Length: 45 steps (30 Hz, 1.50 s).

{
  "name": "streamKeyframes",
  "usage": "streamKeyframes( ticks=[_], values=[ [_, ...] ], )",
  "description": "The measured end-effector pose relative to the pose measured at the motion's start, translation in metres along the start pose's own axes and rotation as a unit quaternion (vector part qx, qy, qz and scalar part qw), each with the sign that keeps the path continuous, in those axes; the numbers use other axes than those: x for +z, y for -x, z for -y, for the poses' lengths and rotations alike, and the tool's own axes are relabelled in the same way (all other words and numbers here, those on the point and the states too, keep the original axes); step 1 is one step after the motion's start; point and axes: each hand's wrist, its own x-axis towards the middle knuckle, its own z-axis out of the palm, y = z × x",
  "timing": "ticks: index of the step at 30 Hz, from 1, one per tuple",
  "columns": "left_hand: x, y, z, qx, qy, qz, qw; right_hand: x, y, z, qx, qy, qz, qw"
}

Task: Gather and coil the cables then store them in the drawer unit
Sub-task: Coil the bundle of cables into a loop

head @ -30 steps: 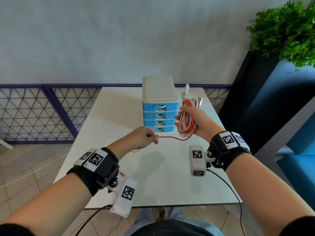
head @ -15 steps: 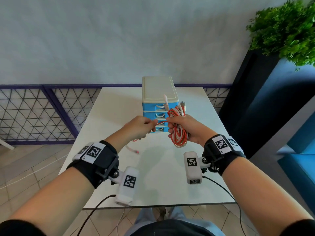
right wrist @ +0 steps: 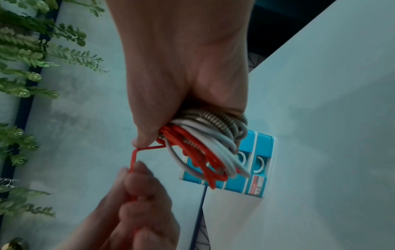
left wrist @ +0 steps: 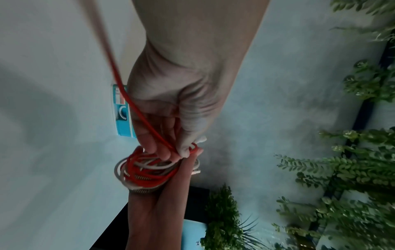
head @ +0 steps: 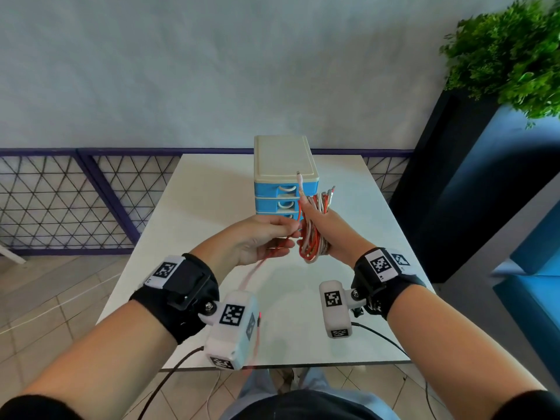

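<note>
My right hand (head: 325,231) grips a coiled bundle of red and white cables (head: 312,234) held upright above the white table (head: 212,189); plug ends stick up from the top of the bundle. My left hand (head: 266,234) pinches the loose red cable (head: 257,265) right beside the bundle, and its tail trails down toward my left wrist. In the right wrist view the cable bundle (right wrist: 205,145) fills the right hand's grip and the left hand's fingers (right wrist: 136,182) hold the red strand. The drawer unit (head: 285,177), cream top with blue drawers, stands just behind the hands, all drawers closed.
A dark planter with a green plant (head: 509,53) stands to the right of the table. A purple metal lattice fence (head: 75,201) runs behind and to the left. A blue seat (head: 533,292) is at the far right.
Both hands have drawn together and toward me. The left hand slid along the red cable up to the bundle, and the bundle was raised in front of the drawers.
</note>
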Motion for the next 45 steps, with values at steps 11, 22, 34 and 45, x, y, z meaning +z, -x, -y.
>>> streamKeyframes(
  ticks=[11, 22, 34, 45],
  values=[
    [0.011, 0.003, 0.007, 0.003, -0.021, 0.014, 1.000, 0.017, 0.002, 0.005, 0.025, -0.117, -0.017, 0.993],
    [-0.025, 0.015, 0.050, -0.102, -0.225, 0.141, 0.959, -0.036, -0.002, 0.029, 0.009, -0.303, -0.115, 0.946],
    [-0.017, -0.010, 0.003, 0.216, -0.419, -0.150, 0.869, -0.004, 0.006, 0.016, 0.054, -0.021, 0.082, 0.995],
    [-0.032, -0.008, 0.001, 0.098, -0.310, -0.115, 0.939, -0.001, 0.002, 0.004, 0.044, -0.064, 0.028, 0.997]
  ],
)
